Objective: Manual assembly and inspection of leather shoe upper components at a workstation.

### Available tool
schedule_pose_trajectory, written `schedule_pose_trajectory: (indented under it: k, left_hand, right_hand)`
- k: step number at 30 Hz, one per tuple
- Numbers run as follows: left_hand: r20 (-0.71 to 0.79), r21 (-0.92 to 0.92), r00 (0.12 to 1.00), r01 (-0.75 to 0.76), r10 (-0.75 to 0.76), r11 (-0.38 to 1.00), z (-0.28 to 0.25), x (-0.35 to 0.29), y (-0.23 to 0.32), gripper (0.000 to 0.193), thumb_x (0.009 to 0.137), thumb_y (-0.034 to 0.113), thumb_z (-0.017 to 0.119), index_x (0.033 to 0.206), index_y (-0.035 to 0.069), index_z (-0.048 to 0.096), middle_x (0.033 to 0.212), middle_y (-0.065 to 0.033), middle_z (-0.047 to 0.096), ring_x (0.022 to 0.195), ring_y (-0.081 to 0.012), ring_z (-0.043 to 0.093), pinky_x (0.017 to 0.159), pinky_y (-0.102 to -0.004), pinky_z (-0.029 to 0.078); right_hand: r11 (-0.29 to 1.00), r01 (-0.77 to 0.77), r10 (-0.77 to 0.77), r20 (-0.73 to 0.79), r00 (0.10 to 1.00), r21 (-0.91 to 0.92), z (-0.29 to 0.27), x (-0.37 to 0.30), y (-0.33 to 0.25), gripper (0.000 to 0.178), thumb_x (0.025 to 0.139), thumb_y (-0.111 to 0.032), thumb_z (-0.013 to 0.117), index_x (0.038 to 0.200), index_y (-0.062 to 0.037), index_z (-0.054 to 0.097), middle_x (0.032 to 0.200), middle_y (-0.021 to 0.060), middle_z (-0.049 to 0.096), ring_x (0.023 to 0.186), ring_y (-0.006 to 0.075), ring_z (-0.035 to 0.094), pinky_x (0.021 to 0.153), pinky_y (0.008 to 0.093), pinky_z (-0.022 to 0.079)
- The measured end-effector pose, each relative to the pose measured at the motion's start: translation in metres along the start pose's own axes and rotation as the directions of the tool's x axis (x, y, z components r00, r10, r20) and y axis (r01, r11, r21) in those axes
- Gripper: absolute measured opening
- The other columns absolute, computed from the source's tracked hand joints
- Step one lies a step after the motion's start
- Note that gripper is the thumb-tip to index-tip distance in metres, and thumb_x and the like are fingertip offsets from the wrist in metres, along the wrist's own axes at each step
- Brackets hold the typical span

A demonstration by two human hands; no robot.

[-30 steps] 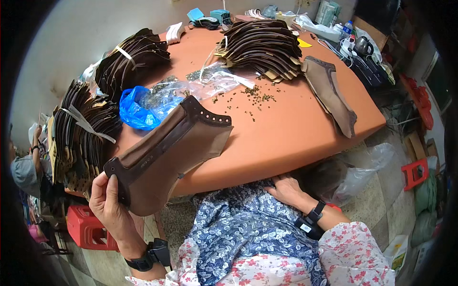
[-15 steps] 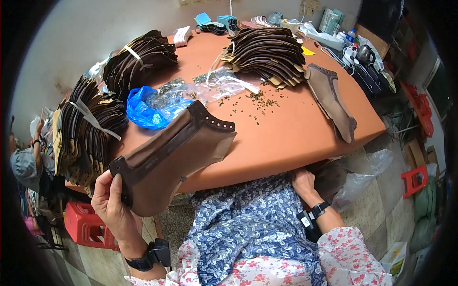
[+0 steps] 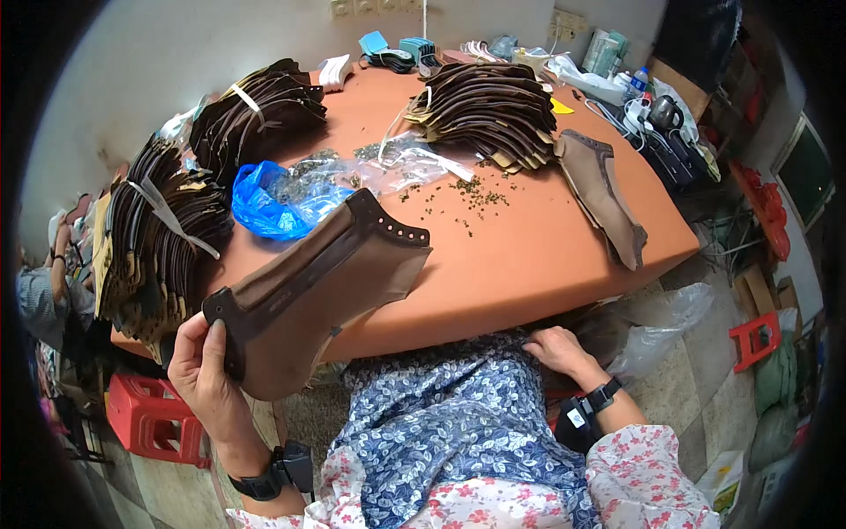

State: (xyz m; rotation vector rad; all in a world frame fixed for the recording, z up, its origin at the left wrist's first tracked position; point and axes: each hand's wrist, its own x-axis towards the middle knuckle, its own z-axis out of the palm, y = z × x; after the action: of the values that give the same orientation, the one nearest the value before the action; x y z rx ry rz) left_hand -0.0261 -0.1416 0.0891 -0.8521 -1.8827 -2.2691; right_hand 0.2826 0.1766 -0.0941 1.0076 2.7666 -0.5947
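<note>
My left hand [image 3: 207,366] is closed on the lower left end of a brown boot upper [image 3: 300,309], pinched between thumb and fingers. This upper is tilted over the table's near edge. A dark band with a row of punched eyelet holes runs along its top right end. My right hand [image 3: 561,352] lies on the blue floral apron [image 3: 449,406] just below the table edge, back up, loosely bent, with no object visible in it. Small brass-coloured eyelets [image 3: 480,196] are scattered mid-table. Another brown upper [image 3: 604,194] lies flat at the right.
Tied stacks of uppers stand at the left [image 3: 159,238], back left [image 3: 256,115] and back centre [image 3: 485,110]. A blue plastic bag [image 3: 269,207] and clear bags of eyelets [image 3: 397,163] sit on the orange table [image 3: 520,264]. Red stools [image 3: 154,419] are on the floor; a person [image 3: 44,295] is far left.
My right hand has come out from under the table edge and now rests on the apron, with more of it showing. The upper in my left hand has barely moved. The view has shifted slightly.
</note>
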Motion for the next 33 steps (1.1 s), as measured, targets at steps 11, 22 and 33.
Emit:
schedule_pose_trajectory:
  k: [11, 22, 33]
  left_hand:
    - [-0.016, -0.014, 1.0, 0.01, -0.01, 1.0, -0.008, 0.0, 0.003, 0.013, 0.09, 0.005, 0.062, 0.101, -0.002, 0.065, 0.091, -0.0022, 0.067, 0.078, -0.0061, 0.059, 0.074, -0.0189, 0.046]
    - [-0.052, 0.008, 0.999, -0.002, 0.002, 1.0, -0.016, -0.004, 0.001, 0.011, 0.091, 0.004, 0.061, 0.099, -0.002, 0.065, 0.091, -0.0029, 0.066, 0.079, -0.0069, 0.059, 0.076, -0.0195, 0.047]
    - [-0.034, -0.09, 0.999, -0.036, 0.033, 0.995, -0.015, -0.003, 0.008, 0.011, 0.092, 0.0, 0.057, 0.101, -0.004, 0.063, 0.095, -0.0066, 0.066, 0.082, -0.0095, 0.061, 0.077, -0.0222, 0.049]
  right_hand:
    - [0.662, 0.692, -0.749, 0.219, 0.625, 0.288, 0.015, 0.05, -0.178, 0.045, 0.09, -0.017, 0.052, 0.131, -0.0006, 0.044, 0.099, 0.0239, 0.064, 0.095, 0.0402, 0.061, 0.081, 0.0499, 0.047]
    - [0.716, 0.673, -0.695, 0.29, 0.658, 0.188, 0.072, 0.084, -0.211, 0.024, 0.087, -0.01, 0.047, 0.103, 0.0012, 0.06, 0.102, 0.0264, 0.063, 0.098, 0.0427, 0.06, 0.085, 0.0484, 0.049]
    - [0.642, 0.743, -0.767, 0.156, 0.623, 0.187, 0.081, 0.09, -0.217, 0.063, 0.089, -0.02, 0.056, 0.144, -0.0055, 0.03, 0.13, 0.0297, 0.048, 0.12, 0.0425, 0.047, 0.103, 0.0466, 0.037]
